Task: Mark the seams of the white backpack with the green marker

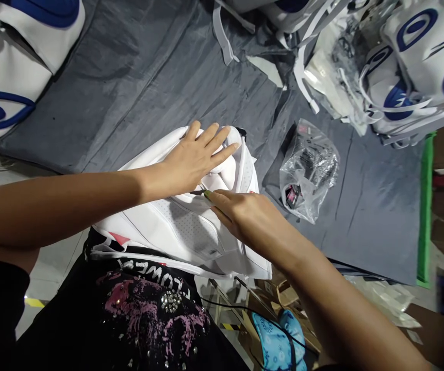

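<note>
A white fabric bag (191, 226) with mesh panels and small red tabs lies over the near edge of the table, against my body. My left hand (191, 159) rests flat on its upper part, fingers spread and pressing the cloth. Just to the right, my right hand (237, 206) is closed around small green-handled thread snips (207, 194), mostly hidden by the fingers. Their thin dark tip points left at the bag's fabric, close to the heel of my left hand. Whether the blades touch a thread cannot be made out.
A grey sheet covers the table (129, 77), edged green (425, 206) at right. White-and-blue bags with eye shapes lie at the upper left (9, 77) and upper right (415, 56). A clear plastic bag (309, 170) sits right of my hands. Below are cardboard boxes and a blue patterned item (279, 340).
</note>
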`<state>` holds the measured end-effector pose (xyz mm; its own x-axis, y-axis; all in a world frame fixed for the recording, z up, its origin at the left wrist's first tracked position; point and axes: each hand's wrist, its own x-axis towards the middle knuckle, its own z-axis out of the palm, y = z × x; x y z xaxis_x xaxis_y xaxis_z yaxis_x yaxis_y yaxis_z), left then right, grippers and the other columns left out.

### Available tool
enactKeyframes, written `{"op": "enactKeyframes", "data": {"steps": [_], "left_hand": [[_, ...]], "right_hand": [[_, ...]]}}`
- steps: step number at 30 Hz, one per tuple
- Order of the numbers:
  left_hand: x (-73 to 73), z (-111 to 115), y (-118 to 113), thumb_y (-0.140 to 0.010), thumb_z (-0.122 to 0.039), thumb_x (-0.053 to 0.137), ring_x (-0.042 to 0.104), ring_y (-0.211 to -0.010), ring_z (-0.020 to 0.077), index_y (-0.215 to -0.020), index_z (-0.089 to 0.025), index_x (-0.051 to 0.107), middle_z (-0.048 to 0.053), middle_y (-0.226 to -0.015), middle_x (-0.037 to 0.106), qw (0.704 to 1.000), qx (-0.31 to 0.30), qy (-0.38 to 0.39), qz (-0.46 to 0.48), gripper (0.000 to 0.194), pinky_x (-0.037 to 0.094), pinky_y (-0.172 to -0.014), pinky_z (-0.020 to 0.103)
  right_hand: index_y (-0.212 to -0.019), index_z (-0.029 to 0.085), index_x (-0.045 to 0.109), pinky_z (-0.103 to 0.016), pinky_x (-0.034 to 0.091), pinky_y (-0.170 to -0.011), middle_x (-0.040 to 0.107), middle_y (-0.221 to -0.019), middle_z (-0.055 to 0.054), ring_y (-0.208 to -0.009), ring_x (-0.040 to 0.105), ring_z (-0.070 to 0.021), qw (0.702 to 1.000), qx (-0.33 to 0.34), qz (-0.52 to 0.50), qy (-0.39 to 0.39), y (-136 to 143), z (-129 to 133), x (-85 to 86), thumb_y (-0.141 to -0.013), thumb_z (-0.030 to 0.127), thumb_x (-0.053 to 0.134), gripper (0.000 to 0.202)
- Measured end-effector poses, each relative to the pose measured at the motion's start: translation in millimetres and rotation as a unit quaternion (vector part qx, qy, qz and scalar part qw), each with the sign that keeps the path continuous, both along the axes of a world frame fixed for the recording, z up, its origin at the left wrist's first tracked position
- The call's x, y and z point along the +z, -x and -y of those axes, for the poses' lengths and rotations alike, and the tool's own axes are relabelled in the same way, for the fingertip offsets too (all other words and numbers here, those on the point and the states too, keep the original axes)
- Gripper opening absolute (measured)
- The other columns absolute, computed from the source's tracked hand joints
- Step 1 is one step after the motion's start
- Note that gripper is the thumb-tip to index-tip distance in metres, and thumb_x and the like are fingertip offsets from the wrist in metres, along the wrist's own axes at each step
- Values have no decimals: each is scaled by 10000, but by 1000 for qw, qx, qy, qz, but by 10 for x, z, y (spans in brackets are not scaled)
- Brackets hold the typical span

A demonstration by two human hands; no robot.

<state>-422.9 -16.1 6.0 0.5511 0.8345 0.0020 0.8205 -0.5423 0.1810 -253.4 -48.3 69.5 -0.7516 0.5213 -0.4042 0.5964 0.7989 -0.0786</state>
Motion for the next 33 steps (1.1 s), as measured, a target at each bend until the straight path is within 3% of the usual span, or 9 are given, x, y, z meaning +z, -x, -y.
{"op": "enactKeyframes", "data": {"steps": [8, 11, 16, 20, 33], "left_hand": [[14, 22, 7, -854, -343, 599, 239, -1490, 428, -1612, -256, 160, 96, -1686, 178, 1000, 9, -10, 6, 880, 181, -1183, 637], [9, 26, 19, -856, -312, 584, 250, -1483, 406, -1613, -262, 150, 88, -1689, 168, 1000, 10, -18, 2, 874, 187, -1186, 619], [-12, 12, 22, -854, -333, 608, 250, -1476, 405, -1614, -273, 157, 80, -1690, 166, 1000, 5, -17, -14, 886, 189, -1183, 611], [0, 24, 18, -867, -348, 599, 242, -1480, 392, -1615, -279, 142, 79, -1691, 147, 999, 8, -24, -19, 879, 189, -1182, 607], [14, 5, 14, -874, -316, 597, 248, -1479, 395, -1617, -278, 132, 78, -1689, 163, 1000, 8, -8, -21, 878, 192, -1172, 609]], "right_hand": [[-912, 140, 618, -314, 252, -504, 690, -805, -68, -508, 527, -125, 998, -6, 52, -32, 23, 81, 65, -942, 75, 444, 188], [-929, 138, 631, -309, 294, -509, 703, -805, -62, -529, 569, -139, 999, -16, 47, -14, 0, 82, 57, -967, 110, 437, 200], [-1108, 108, 632, -307, 380, -557, 739, -1023, -106, -691, 677, -170, 998, -60, -16, -6, -27, 105, -60, -1030, 182, 380, 274], [-1026, 122, 649, -312, 331, -526, 728, -872, -76, -621, 651, -170, 997, -67, 29, -4, -11, 115, -24, -1005, 156, 408, 244], [-1013, 132, 625, -307, 290, -544, 728, -944, -82, -651, 645, -157, 997, -71, 44, 1, 71, 111, 6, -975, 104, 439, 192]]}}
